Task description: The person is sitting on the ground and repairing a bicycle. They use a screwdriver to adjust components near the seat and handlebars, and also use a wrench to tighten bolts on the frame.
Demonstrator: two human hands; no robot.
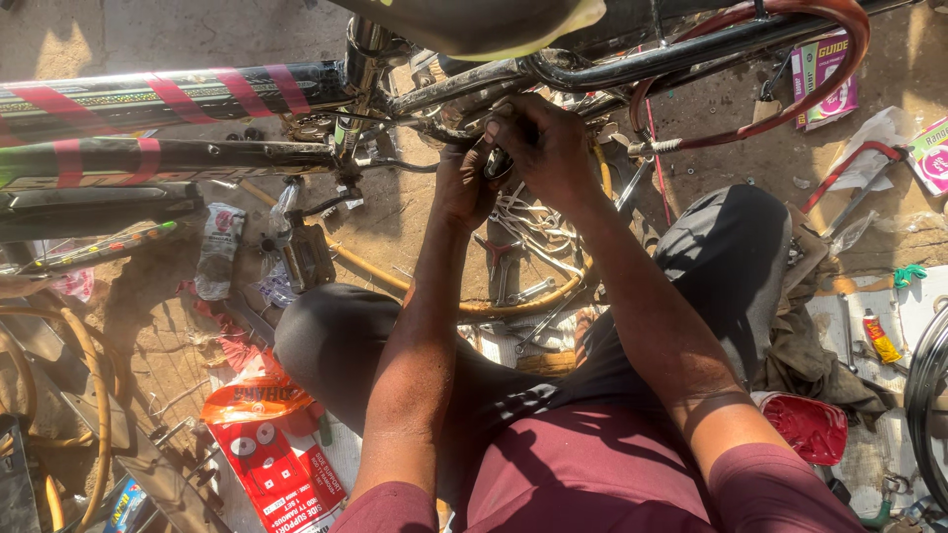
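A black bicycle frame (178, 158) with red tape stripes runs across the upper left. Its rear stays (592, 64) extend right, under a pale saddle (494, 25). My left hand (462, 188) and my right hand (541, 148) meet at a small dark metal part (496, 163) on the frame just behind the seat tube. My right hand's fingers curl over that part; my left hand grips it from below. The part is mostly hidden by my fingers. A pedal (308, 259) hangs below the frame.
A yellow rim (533, 296) and loose tools lie on the dirt between my knees. A red and white package (272, 459) sits lower left. Boxes (825, 79), a small tube (881, 338), a red tin (808, 426) and a wheel edge (928, 395) are on the right.
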